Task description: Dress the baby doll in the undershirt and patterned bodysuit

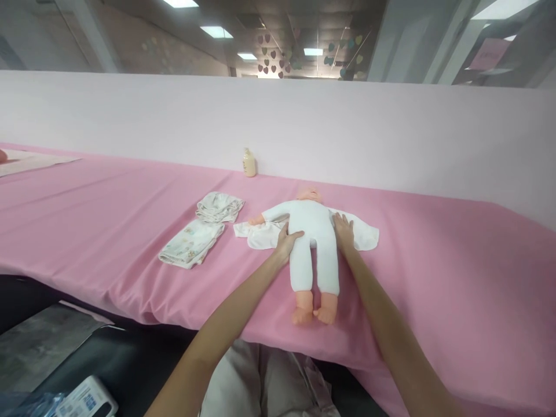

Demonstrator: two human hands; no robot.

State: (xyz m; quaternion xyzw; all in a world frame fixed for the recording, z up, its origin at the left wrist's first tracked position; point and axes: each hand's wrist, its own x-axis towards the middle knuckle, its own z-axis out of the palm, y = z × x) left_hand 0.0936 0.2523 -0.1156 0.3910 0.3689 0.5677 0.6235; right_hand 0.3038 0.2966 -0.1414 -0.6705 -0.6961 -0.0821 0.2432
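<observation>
A baby doll (310, 223) in a white body suit lies on its back, feet toward me. Under its upper body a white baby garment (366, 233) is spread, a sleeve reaching out on each side. My left hand (286, 243) grips the doll at the hip, thumb over the front and fingers along its side. On the other side my right hand (344, 233) rests against the doll's flank and the garment, fingers stretched out. The doll's arm on the left lies outward over the cloth; its other arm is hidden from view.
Left of the doll lie a folded patterned cloth (191, 243) and a bundled pale cloth (219, 207). A cream bottle (249, 163) stands by the white wall (174, 119). Pink sheeting (434, 278) covers the table. A white phone (89, 399) lies lower left on a black surface.
</observation>
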